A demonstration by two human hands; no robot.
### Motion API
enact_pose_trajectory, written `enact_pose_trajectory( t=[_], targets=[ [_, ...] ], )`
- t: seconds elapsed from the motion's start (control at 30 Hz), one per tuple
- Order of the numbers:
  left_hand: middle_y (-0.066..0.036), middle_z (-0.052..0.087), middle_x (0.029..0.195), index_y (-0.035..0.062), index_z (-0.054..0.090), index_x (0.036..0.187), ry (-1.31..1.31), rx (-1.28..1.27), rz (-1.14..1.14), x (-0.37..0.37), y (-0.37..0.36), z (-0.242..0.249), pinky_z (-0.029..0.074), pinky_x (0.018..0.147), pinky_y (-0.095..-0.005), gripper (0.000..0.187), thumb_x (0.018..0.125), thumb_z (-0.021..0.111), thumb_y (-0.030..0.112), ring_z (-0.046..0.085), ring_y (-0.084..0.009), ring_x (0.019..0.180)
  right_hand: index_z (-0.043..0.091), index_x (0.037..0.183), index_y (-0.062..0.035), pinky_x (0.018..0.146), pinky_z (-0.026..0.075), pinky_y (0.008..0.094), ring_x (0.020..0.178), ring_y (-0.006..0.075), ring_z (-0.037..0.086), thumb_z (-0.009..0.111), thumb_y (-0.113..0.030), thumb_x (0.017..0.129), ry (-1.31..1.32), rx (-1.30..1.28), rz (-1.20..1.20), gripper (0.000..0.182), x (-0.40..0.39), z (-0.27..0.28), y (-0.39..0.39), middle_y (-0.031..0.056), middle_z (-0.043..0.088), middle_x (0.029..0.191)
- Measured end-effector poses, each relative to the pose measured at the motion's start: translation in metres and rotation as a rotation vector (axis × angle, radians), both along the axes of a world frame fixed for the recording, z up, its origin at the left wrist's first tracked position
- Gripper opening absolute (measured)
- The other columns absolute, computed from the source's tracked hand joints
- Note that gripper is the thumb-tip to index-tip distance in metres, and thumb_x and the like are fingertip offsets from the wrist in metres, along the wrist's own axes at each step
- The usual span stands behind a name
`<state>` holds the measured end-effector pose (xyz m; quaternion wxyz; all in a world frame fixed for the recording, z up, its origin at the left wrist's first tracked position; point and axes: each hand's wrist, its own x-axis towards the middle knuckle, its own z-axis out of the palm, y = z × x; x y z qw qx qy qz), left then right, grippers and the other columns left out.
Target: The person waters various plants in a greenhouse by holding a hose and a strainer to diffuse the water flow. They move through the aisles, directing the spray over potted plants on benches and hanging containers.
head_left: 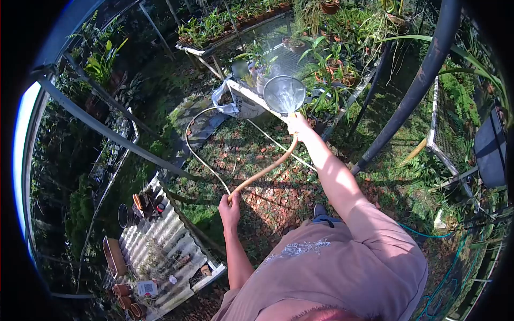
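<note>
My right hand (297, 124), stretched out ahead, is closed round the end of a tan garden hose (269, 169). Water sprays forward from it, and a round, dark-rimmed mesh disc (285, 94) shows just beyond my fingers, overlapping the spray. Lower and to the left, my left hand (230, 209) grips the same hose, which bends between my two hands. From there a thinner-looking length of hose loops up towards a clear plastic bag (225, 101) at the bench corner. Potted plants (334, 72) stand on the mesh bench past my right hand.
A dark slanting pole (409, 101) stands to the right of my arm. On the left, a corrugated sheet (160, 243) carries small items, with clay pots (124, 304) near its lower edge. A green hose (448, 273) trails at lower right. Leaf litter (262, 200) covers the ground.
</note>
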<state>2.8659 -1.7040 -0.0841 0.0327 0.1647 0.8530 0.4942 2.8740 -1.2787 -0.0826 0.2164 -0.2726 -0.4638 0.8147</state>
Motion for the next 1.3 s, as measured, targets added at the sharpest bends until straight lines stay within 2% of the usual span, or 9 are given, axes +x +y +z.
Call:
enact_pose_trajectory(
  t=[0.17, 0.23, 0.27, 0.3, 0.37, 0.57, 0.83, 0.97, 1.3],
  targets=[
    [-0.003, 0.046, 0.062, -0.0022, 0.056, 0.076, 0.018, -0.050, -0.032, 0.007, 0.007, 0.007, 0.035, 0.053, -0.0337, 0.048, 0.096, 0.065, 0.041, 0.038, -0.0121, 0.061, 0.045, 0.101, -0.0155, 0.032, 0.036, 0.0340, 0.037, 0.0174, 0.045, 0.058, -0.011, 0.094, 0.240, -0.337, -0.294, 0.015, 0.042, -0.017, 0.006, 0.0009, 0.042, 0.055],
    [-0.006, 0.049, 0.062, -0.0036, 0.056, 0.078, 0.046, -0.045, -0.055, 0.010, 0.024, 0.003, 0.037, 0.054, -0.0354, 0.045, 0.095, 0.067, 0.036, 0.040, -0.0139, 0.060, 0.047, 0.088, -0.0187, 0.032, 0.034, 0.0350, 0.035, 0.0192, 0.043, 0.050, -0.031, 0.098, 0.355, -0.445, -0.262, 0.016, 0.071, -0.025, 0.025, 0.0004, 0.041, 0.052],
    [-0.008, 0.050, 0.062, -0.0042, 0.057, 0.078, 0.062, -0.042, -0.065, 0.012, 0.032, 0.001, 0.037, 0.054, -0.0363, 0.043, 0.094, 0.068, 0.034, 0.041, -0.0148, 0.060, 0.043, 0.072, -0.0188, 0.032, 0.031, 0.0339, 0.035, 0.0200, 0.041, 0.044, -0.038, 0.097, 0.109, -0.236, -0.457, 0.032, 0.072, -0.029, 0.031, -0.0006, 0.038, 0.049],
    [-0.008, 0.051, 0.062, -0.0050, 0.057, 0.080, 0.038, -0.058, -0.079, 0.013, 0.041, 0.002, 0.037, 0.054, -0.0369, 0.044, 0.095, 0.067, 0.035, 0.042, -0.0155, 0.059, 0.043, 0.085, -0.0182, 0.032, 0.033, 0.0326, 0.035, 0.0174, 0.042, 0.053, -0.023, 0.095, 0.239, -0.327, -0.410, 0.014, 0.090, -0.022, 0.032, -0.0017, 0.039, 0.052],
    [-0.007, 0.050, 0.063, -0.0039, 0.056, 0.078, 0.011, -0.053, -0.103, 0.017, 0.060, 0.003, 0.038, 0.055, -0.0360, 0.048, 0.096, 0.065, 0.040, 0.041, -0.0142, 0.061, 0.043, 0.097, -0.0187, 0.030, 0.033, 0.0297, 0.036, 0.0142, 0.043, 0.062, -0.008, 0.092, 0.352, -0.366, -0.385, 0.022, 0.120, -0.016, 0.041, -0.0033, 0.041, 0.054],
    [-0.006, 0.051, 0.068, -0.0032, 0.059, 0.087, -0.008, -0.038, -0.208, 0.036, 0.097, 0.023, 0.039, 0.059, -0.0340, 0.047, 0.097, 0.061, 0.043, 0.043, -0.0139, 0.066, 0.044, 0.099, -0.0159, 0.033, 0.035, 0.0291, 0.038, 0.0128, 0.043, 0.062, -0.011, 0.093, 0.187, -0.179, -0.565, 0.020, 0.166, 0.008, 0.050, -0.0030, 0.041, 0.056],
    [-0.008, 0.052, 0.066, -0.0042, 0.057, 0.083, 0.092, -0.070, -0.206, 0.042, 0.099, 0.011, 0.040, 0.057, -0.0357, 0.046, 0.095, 0.065, 0.039, 0.045, -0.0147, 0.062, 0.041, 0.114, -0.0178, 0.033, 0.034, 0.0277, 0.039, 0.0119, 0.042, 0.060, -0.013, 0.096, 0.179, -0.176, -0.583, 0.027, 0.185, -0.006, 0.052, -0.0001, 0.044, 0.062],
    [-0.008, 0.054, 0.066, -0.0039, 0.059, 0.082, 0.021, -0.041, -0.164, 0.053, 0.091, 0.013, 0.041, 0.056, -0.0359, 0.044, 0.095, 0.066, 0.038, 0.048, -0.0147, 0.062, 0.046, 0.107, -0.0188, 0.034, 0.034, 0.0267, 0.041, 0.0103, 0.043, 0.062, -0.013, 0.094, 0.141, -0.192, -0.640, 0.021, 0.180, 0.006, 0.038, -0.0041, 0.041, 0.059],
    [-0.007, 0.055, 0.065, -0.0032, 0.060, 0.083, 0.063, -0.006, 0.037, 0.050, 0.026, 0.012, 0.040, 0.056, -0.0341, 0.038, 0.095, 0.066, 0.032, 0.048, -0.0137, 0.061, 0.046, 0.108, -0.0134, 0.037, 0.036, 0.0283, 0.042, 0.0126, 0.044, 0.063, -0.013, 0.094, 0.151, -0.185, -0.266, 0.022, 0.102, -0.007, -0.007, -0.0019, 0.043, 0.060]
  ],
)
